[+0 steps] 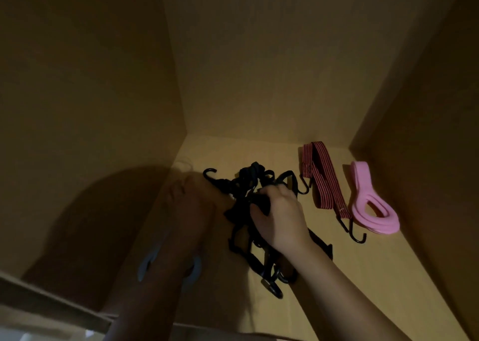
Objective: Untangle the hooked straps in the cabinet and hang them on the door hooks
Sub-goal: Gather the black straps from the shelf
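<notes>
1. Black hooked straps [248, 177] lie tangled on the cabinet floor [337, 276] — the right grip [280, 211] curls round their middle.
2. The left grip [191, 198] is blurred beside them — spread or closed, cannot tell.
3. Red striped strap [324, 177] lies to the right, apart.

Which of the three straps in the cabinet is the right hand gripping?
The black tangle, leftmost of the three. The right hand grips it; the red striped strap and the pink strap lie apart to its right, untouched.
</notes>
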